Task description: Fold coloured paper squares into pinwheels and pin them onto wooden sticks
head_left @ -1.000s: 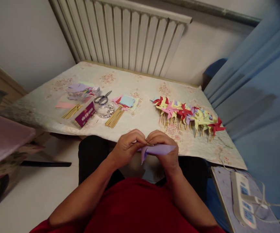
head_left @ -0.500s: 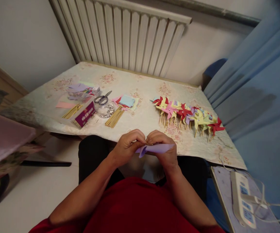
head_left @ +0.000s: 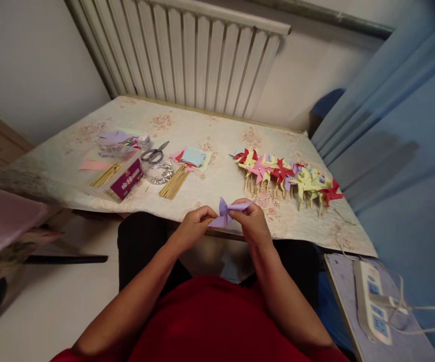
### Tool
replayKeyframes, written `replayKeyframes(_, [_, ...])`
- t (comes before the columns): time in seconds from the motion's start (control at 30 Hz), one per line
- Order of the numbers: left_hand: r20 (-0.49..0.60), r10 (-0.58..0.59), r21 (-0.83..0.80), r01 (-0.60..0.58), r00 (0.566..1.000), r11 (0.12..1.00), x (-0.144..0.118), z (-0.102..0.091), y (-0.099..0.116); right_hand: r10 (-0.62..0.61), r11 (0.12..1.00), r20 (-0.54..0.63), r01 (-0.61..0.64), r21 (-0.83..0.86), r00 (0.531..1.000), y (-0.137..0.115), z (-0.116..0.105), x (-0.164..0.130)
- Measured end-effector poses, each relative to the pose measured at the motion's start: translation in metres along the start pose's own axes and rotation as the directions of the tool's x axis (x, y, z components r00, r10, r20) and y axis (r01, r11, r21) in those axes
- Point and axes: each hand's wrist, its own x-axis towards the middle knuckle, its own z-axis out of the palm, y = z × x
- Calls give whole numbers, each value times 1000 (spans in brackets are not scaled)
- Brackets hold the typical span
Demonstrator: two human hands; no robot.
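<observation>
Both forearms reach forward, bringing the left hand (head_left: 195, 226) and right hand (head_left: 255, 224) together at the near edge of the floral-clothed worktop (head_left: 217, 186). One folded purple paper pinwheel (head_left: 224, 215) is held between them, above that edge. Toward the left end are one pair of dark-handled metal scissors (head_left: 154, 153) and one round clear plastic tub (head_left: 159, 172); toward the right, multicoloured paper pinwheels (head_left: 281, 173) overlap too much to count. Each grip pinches the purple paper, thumb against fingers, at opposite sides.
</observation>
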Motion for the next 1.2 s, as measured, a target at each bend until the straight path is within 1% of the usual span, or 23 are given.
replayKeyframes(0.1, [54,-98,-24,99,994,995,5,-1,-15,109,993,-31,-107,51,994,9,-2,5])
replayKeyframes(0.23, [78,-156,-14,158,985,987,8,0,-29,210,976,-54,-207,66,976,18,-6,13])
replayKeyframes(0.33, [93,-216,-36,220,972,975,12,1,-40,240,971,-87,-241,5,967,26,-10,23])
replayKeyframes(0.43, [106,-265,12,265,959,964,19,0,-51,248,967,-93,-253,-44,964,33,-13,35])
replayKeyframes(0.53, [142,-272,35,269,952,962,30,-2,-58,263,963,-68,-266,-42,962,39,-15,50])
replayKeyframes(0.6, [156,-270,-2,274,950,962,40,-4,-60,268,963,-97,-270,-14,959,45,-18,61])
replayKeyframes(0.67, [148,-265,-71,278,953,958,52,-7,-61,253,967,-178,-255,9,951,54,-22,71])
replayKeyframes(0.77, [124,-255,-182,274,959,944,75,-12,-63,203,975,-331,-222,-20,922,77,-29,78])
replayKeyframes(0.83, [105,-253,-227,271,962,935,91,-15,-65,177,973,-409,-220,-61,895,95,-30,78])
replayKeyframes(0.87, [98,-253,-242,269,963,932,98,-16,-66,171,968,-424,-233,-98,889,103,-30,77])
replayKeyframes(0.9, [95,-252,-254,269,963,929,106,-18,-67,133,960,-444,-227,-164,886,111,-29,75])
replayKeyframes(0.97, [102,-250,-280,269,963,922,118,-20,-70,-22,917,-444,-160,-366,896,121,-26,73])
replayKeyframes(1.0, [109,-248,-292,270,962,918,123,-22,-71,-91,883,-412,-117,-454,907,125,-25,73])
replayKeyframes(1.03, [118,-247,-304,272,962,913,128,-23,-73,-137,853,-376,-85,-516,916,127,-23,73])
replayKeyframes(1.1, [132,-242,-337,273,961,901,134,-26,-78,-164,824,-331,-55,-564,929,129,-21,76])
replayKeyframes(1.2, [160,-235,-387,280,959,878,139,-29,-84,-148,825,-331,-68,-561,932,129,-17,82])
